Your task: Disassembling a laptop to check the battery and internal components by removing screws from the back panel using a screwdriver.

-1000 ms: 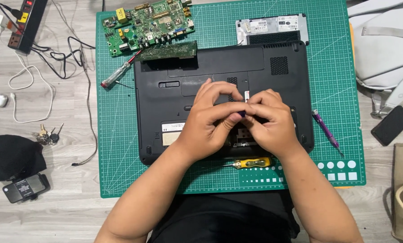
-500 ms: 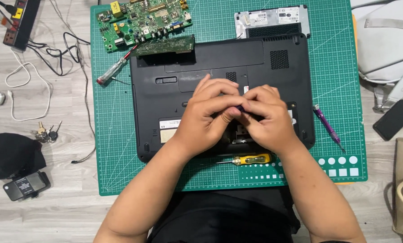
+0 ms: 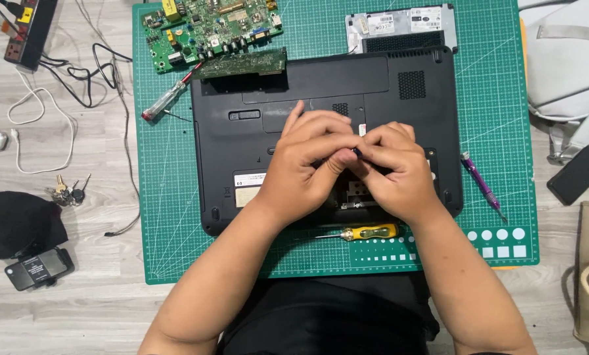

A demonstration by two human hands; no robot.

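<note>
Had the laptop [image 3: 320,92] flipped bottom-up mid-mat, both hands together over the open bay. Left hand [image 3: 304,164] and right hand [image 3: 396,172] pinched one tiny dark part [image 3: 355,152] between fingertips. Better to keep wrists low and the grip light. Yellow screwdriver [image 3: 366,232] sat at 6 o'clock.

Pale wood-plank floor [image 3: 90,302] carries green cutting mat [image 3: 169,217]. On mat: upturned black laptop [image 3: 242,138], green circuit board [image 3: 209,26], grey panel [image 3: 399,26], red-handled screwdriver [image 3: 166,100], yellow-handled screwdriver [image 3: 366,231], purple pen [image 3: 481,186]. On floor: power strip [image 3: 28,29], cables [image 3: 77,72], keys [image 3: 67,190], black cloth [image 3: 15,222], phone [image 3: 577,174], grey bag [image 3: 564,59].
</note>
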